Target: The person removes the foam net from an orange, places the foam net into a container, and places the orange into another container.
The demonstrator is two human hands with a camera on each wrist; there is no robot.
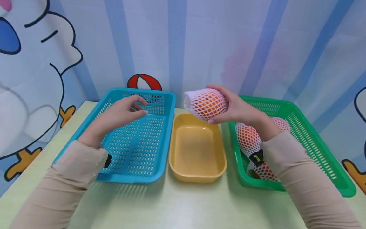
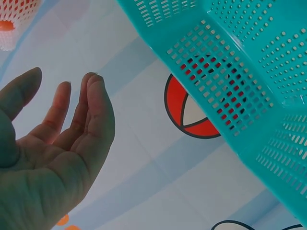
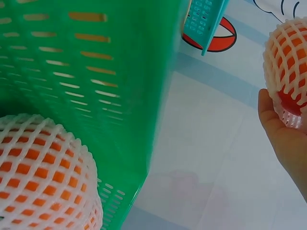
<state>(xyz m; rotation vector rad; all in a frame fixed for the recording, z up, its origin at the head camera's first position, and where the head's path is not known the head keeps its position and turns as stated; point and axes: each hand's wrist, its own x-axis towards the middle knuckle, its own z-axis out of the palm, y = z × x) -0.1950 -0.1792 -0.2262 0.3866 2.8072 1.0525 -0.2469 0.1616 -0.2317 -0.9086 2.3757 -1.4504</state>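
The right hand (image 1: 235,107) has thumb and fingers clamped round an orange rounded fruit in white foam netting (image 1: 210,105), spread wide probably for its bulk, above a yellow rectangular plastic tub (image 1: 197,146) near the pale table's (image 1: 186,203) far edge. Above a blue perforated plastic basket (image 1: 131,146) leftward, the empty left hand's (image 1: 123,109) thumb and fingertips stand apart.

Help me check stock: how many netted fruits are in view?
4 visible: the held fruit in the right hand; in the green basket, a left fruit, a near fruit and a far fruit. The right arm may hide more.
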